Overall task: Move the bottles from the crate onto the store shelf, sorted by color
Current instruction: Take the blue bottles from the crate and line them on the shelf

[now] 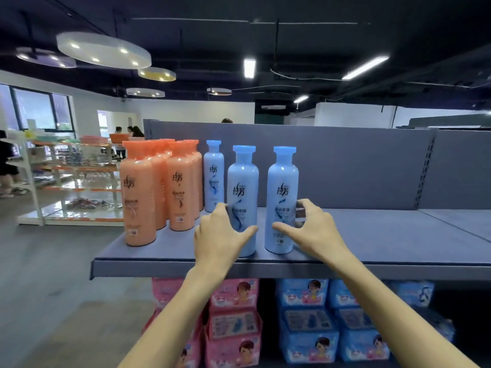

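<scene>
On shelf [372, 235], left hand [218, 235] curled round lower body of blue bottle [243, 187], thumb across its front; right hand [316, 229] wrapped likewise round second blue bottle [283, 187], thumb in front, fingers behind. Both bottles upright, near front edge, apart from each other. Beyond left hand, third blue bottle [214, 176] farther back. Left of that hand, orange bottles [159, 187] clustered in rows. Below both forearms, pink packs [233, 322] and blue packs [308, 325] stacked on lower level.
</scene>
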Available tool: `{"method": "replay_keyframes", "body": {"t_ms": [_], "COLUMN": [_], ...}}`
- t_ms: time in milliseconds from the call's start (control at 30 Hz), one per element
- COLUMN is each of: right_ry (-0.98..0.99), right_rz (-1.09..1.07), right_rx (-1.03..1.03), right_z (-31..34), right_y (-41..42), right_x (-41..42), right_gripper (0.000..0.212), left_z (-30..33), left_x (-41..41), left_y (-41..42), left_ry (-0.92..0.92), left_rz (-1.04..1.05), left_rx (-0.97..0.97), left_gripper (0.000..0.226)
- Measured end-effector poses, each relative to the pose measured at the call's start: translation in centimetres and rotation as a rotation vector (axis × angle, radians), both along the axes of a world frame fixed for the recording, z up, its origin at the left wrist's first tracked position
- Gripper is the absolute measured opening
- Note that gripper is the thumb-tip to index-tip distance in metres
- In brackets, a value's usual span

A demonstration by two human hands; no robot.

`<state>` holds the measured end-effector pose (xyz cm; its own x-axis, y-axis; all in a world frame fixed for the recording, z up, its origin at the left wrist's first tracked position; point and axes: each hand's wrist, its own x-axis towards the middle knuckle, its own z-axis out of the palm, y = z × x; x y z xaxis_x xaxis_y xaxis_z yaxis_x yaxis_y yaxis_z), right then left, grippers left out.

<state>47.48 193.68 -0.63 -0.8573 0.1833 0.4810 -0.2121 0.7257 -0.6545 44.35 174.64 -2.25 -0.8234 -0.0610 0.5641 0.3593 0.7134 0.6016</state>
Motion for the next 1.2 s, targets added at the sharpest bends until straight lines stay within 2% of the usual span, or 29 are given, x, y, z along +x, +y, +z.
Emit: {"method": "replay_keyframes", "body": {"t_ms": [167, 500, 967, 1200], "right_ry": [0.003, -0.076, -0.142, -0.167], "right_rz": [-0.032, 0.000, 0.007, 0.024], "right_rx": [0.028, 0.071, 0.057, 0.055], "right_z": [-0.8, -0.9, -0.5, -0.4], "right_y": [-1.1, -2.5, -4.7, -4.8], "right_x": [-1.0, -5.2, -14.6, -18.4], "right_gripper": [0.055, 0.045, 0.042, 0.041], "left_z": [-0.9, 0.8, 1.0, 1.8], "left_x": [-0.4, -5.6, -12.1, -14.0], "left_y": [-0.2, -1.5, 0.4, 0.1], "left_ry": [-0.030, -0.177, -0.231, -0.285], "left_rz": [-0.008, 0.086, 0.223, 0.230], "left_rx": [-0.082, -0.067, -0.144, -0.294], "left_gripper": [0.054, 0.052, 0.046, 0.047]}}
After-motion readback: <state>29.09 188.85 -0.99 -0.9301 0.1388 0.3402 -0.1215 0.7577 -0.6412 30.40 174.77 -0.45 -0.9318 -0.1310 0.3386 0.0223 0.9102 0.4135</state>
